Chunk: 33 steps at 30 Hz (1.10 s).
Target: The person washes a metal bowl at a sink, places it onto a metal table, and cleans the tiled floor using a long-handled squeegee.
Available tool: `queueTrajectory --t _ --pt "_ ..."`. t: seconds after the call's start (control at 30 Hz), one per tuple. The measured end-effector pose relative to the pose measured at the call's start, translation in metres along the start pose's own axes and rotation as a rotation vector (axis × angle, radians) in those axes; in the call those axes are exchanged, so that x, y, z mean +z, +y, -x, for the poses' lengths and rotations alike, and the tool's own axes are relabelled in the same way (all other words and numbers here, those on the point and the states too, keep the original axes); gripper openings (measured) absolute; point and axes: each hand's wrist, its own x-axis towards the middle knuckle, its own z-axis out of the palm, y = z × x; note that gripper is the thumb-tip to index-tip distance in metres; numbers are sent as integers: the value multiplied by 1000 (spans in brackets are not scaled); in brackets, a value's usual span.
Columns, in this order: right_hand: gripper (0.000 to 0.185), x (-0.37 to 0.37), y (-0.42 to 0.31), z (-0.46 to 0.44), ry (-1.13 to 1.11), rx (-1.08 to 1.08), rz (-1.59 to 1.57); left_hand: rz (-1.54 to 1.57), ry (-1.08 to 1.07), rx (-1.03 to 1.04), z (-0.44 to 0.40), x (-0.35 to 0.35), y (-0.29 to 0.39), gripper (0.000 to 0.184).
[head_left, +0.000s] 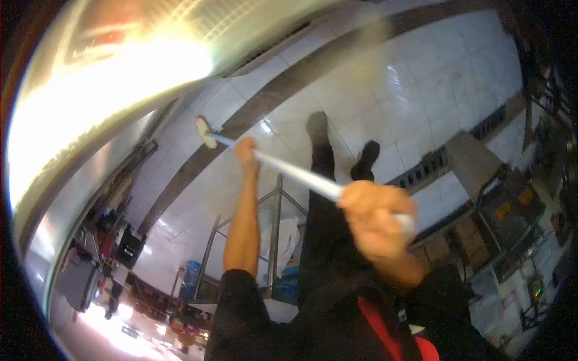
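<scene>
A long white-handled mop (295, 172) runs slantwise across the view. Its small, pale, reddish-edged head (205, 131) rests on the tiled floor at the upper left; blur hides its exact make. My left hand (245, 153) is wrapped around the pole lower down, close to the head, with that arm stretched out. Near the pole's top end, my right hand (379, 219) is closed in a fist around it, the rounded tip poking out past the fingers.
Pale floor tiles (421, 78) are crossed by a dark strip (265, 99). My dark shoes (317, 126) stand on the floor. A metal-legged stand (275, 234) is beside my left arm. A bright glass-fronted case (96, 90) fills the upper left; shelving and equipment (512, 204) line the right.
</scene>
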Motion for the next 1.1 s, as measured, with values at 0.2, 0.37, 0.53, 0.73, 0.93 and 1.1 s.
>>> queueTrajectory --t 0.2,0.37,0.53,0.73,0.93,1.1 --pt "20 -25 -213 18 300 -268 239 171 -207 278 27 207 237 31" --pt "16 -72 -280 57 469 -415 429 180 -540 324 66 307 294 26" --pt "15 -119 -306 134 652 -552 643 272 -951 263 124 387 318 34" --pt "19 -207 -317 147 690 -744 368 55 -970 366 139 426 316 27" --pt "23 -244 -286 128 827 -581 194 -14 -900 349 97 426 258 32" --pt "21 -274 -310 136 684 -579 183 -101 -990 541 99 456 280 42"
